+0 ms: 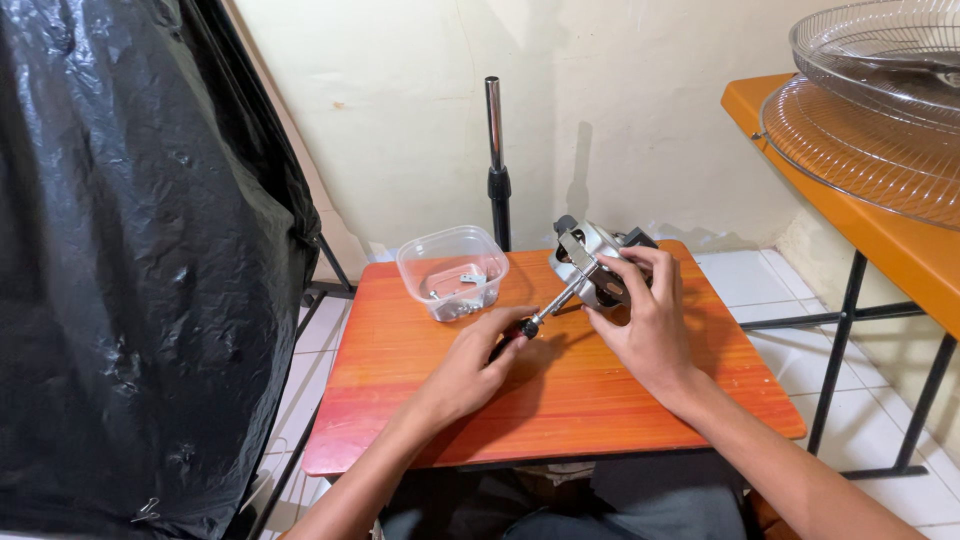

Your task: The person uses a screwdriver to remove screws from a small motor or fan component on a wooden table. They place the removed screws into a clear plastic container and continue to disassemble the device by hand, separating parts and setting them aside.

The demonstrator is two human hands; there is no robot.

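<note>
While our left hand (478, 362) grips a screwdriver (545, 314) and our right hand (640, 320) clasps the fan motor (592, 258) at the orange table's (560, 410) far edge, a clear plastic tub (452, 272) sits nearby; behind stand a metal pole (495, 150), black sheeting (130, 250) and fan grilles (870, 110).

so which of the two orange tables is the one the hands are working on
The small wooden table in the middle, bearing the motor and clear tub. The other table, at right, holds fan grilles.
</note>
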